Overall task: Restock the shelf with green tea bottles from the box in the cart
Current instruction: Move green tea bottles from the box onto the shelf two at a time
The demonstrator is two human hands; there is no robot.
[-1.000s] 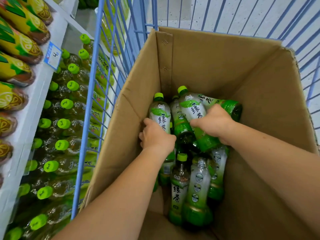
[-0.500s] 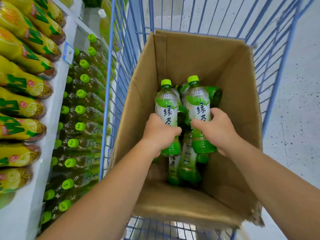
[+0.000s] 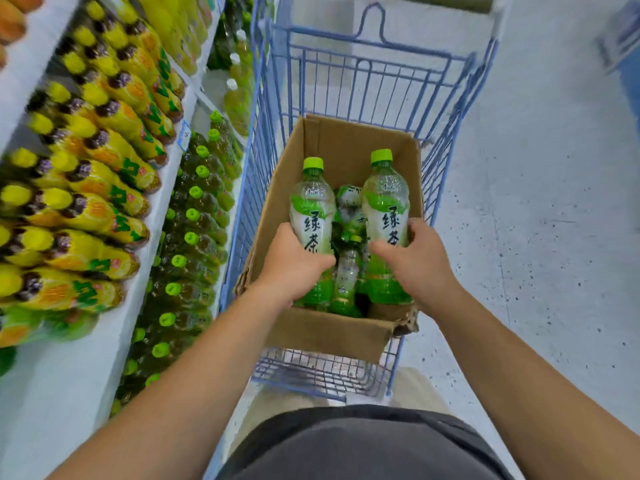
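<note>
A: Left grip (image 3: 294, 263) curled round one green tea bottle (image 3: 312, 209), right grip (image 3: 417, 263) round a second bottle (image 3: 385, 202), both upright over the box (image 3: 329, 336) in the cart (image 3: 363, 77)?
B: Yes. Risks: holds sit low, bottles could tip; swinging left may clip the cart wire or knock the shelf's (image 3: 76, 393) front row

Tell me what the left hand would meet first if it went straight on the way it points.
Likely the loose bottles in the box, just beyond the left hand and the bottle it grips. Height is unclear; it may pass over them.
</note>
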